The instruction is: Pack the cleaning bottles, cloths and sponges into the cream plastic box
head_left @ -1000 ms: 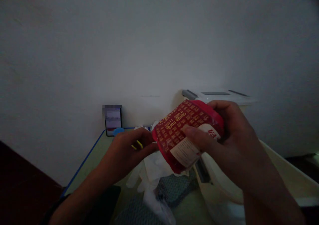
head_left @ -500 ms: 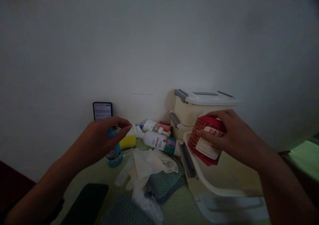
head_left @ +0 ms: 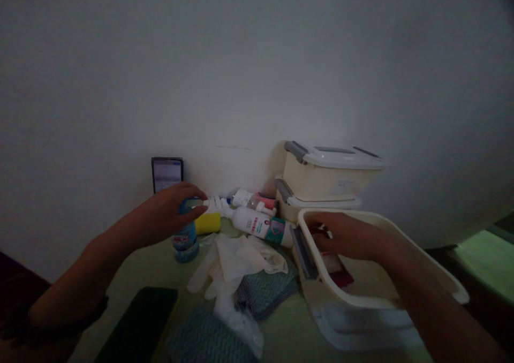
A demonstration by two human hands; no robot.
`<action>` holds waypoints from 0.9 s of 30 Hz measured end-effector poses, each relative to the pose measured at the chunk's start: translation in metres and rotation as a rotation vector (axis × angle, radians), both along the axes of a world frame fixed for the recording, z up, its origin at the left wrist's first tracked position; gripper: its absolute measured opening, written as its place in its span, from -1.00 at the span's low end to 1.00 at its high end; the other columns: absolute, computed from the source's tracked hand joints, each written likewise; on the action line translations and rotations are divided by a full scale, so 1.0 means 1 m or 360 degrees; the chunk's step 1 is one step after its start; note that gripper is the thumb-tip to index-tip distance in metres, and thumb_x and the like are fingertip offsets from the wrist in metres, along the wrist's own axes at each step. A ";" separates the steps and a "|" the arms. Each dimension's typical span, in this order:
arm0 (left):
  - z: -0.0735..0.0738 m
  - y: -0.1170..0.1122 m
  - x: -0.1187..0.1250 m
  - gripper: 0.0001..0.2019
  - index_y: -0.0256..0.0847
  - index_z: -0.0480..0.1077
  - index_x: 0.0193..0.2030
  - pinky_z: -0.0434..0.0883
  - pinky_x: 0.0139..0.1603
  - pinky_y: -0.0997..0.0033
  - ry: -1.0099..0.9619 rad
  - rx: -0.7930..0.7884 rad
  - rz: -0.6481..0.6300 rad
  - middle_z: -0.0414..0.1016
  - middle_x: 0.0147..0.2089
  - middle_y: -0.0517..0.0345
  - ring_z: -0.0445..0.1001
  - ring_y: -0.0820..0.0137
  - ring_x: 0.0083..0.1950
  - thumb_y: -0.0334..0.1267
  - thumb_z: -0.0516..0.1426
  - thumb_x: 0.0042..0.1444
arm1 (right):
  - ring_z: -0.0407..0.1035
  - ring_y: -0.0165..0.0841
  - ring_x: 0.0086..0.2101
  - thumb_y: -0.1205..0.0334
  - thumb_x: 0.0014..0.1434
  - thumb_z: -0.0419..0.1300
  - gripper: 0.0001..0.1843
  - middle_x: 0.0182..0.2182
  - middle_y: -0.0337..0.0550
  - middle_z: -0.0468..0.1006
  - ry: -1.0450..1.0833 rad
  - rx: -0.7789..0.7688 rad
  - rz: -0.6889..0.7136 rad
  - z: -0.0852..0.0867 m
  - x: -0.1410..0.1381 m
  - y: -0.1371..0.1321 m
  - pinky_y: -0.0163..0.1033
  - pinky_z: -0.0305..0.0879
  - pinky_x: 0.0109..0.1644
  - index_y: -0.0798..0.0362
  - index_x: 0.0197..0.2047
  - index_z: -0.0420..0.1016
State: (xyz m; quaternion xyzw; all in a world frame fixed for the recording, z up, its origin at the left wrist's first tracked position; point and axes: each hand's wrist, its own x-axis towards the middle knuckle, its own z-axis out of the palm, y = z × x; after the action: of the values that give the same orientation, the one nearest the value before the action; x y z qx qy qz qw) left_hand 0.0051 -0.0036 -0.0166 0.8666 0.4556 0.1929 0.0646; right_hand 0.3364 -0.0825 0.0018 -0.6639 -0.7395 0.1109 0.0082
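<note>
My right hand (head_left: 349, 234) reaches down inside the open cream storage box (head_left: 357, 299), its fingers on a red package (head_left: 339, 272) with a pale label. The hand and the box's rim hide part of that package. My left hand (head_left: 180, 205) hovers over the upper part of a blue bottle (head_left: 186, 248), thumb and fingers apart with a gap between them. The bottle stands upright on the table, its top partly covered by the hand. Whether the left fingers touch it I cannot tell.
Two lidded boxes (head_left: 333, 181) are stacked behind the open one. A white bottle (head_left: 257, 225), a clear bottle (head_left: 243, 198) and a yellow sponge (head_left: 209, 222) lie by the wall. Closer are white gloves (head_left: 236, 261), grey-green cloths (head_left: 265, 293) and a dark green object (head_left: 140, 320). A phone (head_left: 167, 173) leans behind.
My right hand has lowered the red package from above the rim into the open box. My left hand has shifted slightly beside the blue bottle, fingers still apart.
</note>
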 end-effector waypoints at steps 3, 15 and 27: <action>-0.001 0.001 -0.002 -0.59 -0.28 0.40 -0.13 0.38 -0.16 0.21 -0.0017 -0.0077 0.0026 0.49 -0.16 -0.06 0.46 0.18 -0.18 0.00 -0.02 0.10 | 0.44 -0.20 -0.26 0.17 0.18 0.03 -0.72 -0.25 0.04 0.56 -0.0068 0.0130 -0.0057 0.005 -0.006 -0.003 -0.16 0.28 -0.17 0.13 -0.20 0.49; -0.001 -0.001 -0.004 -0.59 -0.30 0.42 -0.10 0.41 -0.17 0.23 -0.0015 -0.0137 0.0002 0.51 -0.15 -0.09 0.48 0.18 -0.16 -0.01 0.00 0.11 | 0.29 -0.10 0.05 0.29 0.19 0.09 -0.67 0.06 0.14 0.38 -0.0022 0.0551 0.0394 -0.015 -0.107 -0.024 0.00 0.28 0.08 0.20 0.00 0.44; 0.005 0.001 -0.023 -0.42 -0.17 0.25 0.10 0.40 -0.18 0.37 -0.0009 -0.0525 -0.0005 0.49 -0.04 0.04 0.50 0.26 -0.14 -0.05 0.21 -0.07 | 0.28 0.02 0.07 0.25 0.21 0.09 -0.63 0.06 0.23 0.42 0.0282 0.0580 0.0492 -0.144 -0.144 -0.018 0.16 0.24 0.10 0.22 0.04 0.44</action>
State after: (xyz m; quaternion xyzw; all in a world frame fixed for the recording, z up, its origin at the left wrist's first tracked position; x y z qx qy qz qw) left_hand -0.0181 -0.0030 -0.0116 0.8444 0.4796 0.1178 0.2075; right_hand 0.1926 -0.1008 -0.1424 -0.5182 -0.8364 0.0334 0.1755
